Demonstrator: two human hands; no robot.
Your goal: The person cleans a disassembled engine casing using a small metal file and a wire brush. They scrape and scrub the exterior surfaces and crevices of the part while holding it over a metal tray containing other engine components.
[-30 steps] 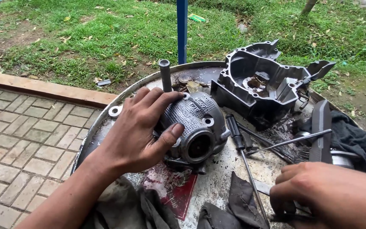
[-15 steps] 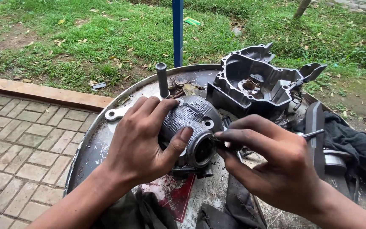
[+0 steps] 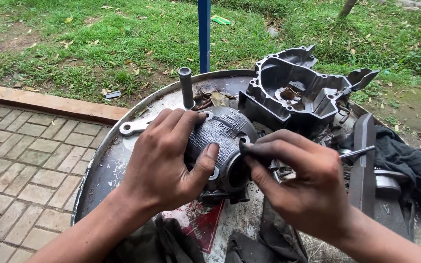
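Observation:
My left hand (image 3: 169, 160) grips a grey finned engine cylinder (image 3: 222, 141) lying on its side on a round metal tray (image 3: 108, 160). My right hand (image 3: 296, 182) is closed around a small dark tool (image 3: 250, 149) and holds its tip at the rim of the cylinder's open end. What the tool is exactly is hidden by the fingers.
A dark engine crankcase half (image 3: 298, 92) sits at the tray's back right. An upright metal pin (image 3: 186, 87), a flat wrench (image 3: 135, 127), a thin rod (image 3: 359, 152), a flat bar (image 3: 364, 160) and dark rags (image 3: 405, 160) lie around. A blue pole (image 3: 204, 34), grass and brick paving surround the tray.
My right hand rose from the lower right of the tray to the cylinder's open end, bringing the small tool with it. My left hand has stayed on the cylinder.

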